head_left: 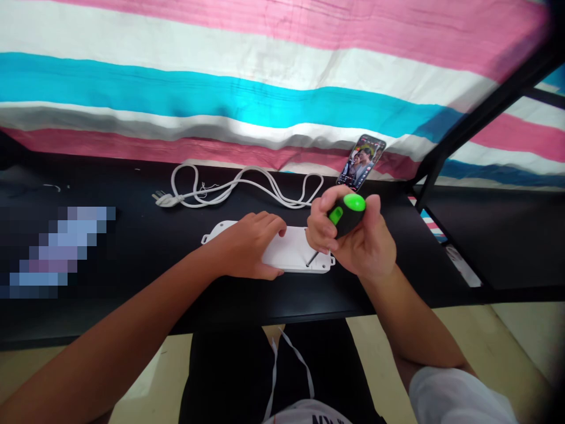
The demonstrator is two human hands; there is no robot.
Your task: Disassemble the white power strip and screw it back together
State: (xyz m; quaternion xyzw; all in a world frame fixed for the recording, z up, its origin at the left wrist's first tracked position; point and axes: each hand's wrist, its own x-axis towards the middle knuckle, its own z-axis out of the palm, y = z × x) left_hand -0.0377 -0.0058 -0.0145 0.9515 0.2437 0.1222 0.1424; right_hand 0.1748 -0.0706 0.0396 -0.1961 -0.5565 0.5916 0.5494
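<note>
A white power strip [289, 250], its back face up, lies on the black table with screw holes near its ends. My left hand [253, 244] is spread across its left half, thumb on the near edge and fingers toward the far edge, gripping it. In my right hand [371, 247] is a screwdriver [346, 215] with a black and green handle, fingers wrapped round it. Its thin shaft slants down to the left, and the tip meets the strip close to the near right corner. Whether the tip sits in a screw cannot be seen.
Behind the strip, its white cord [251, 171] lies in loops, ending in a plug [166, 199] at the left. A phone [362, 162] with a lit screen leans against the striped cloth [220, 94]. A black metal frame [441, 153] borders the right side of the table [145, 265].
</note>
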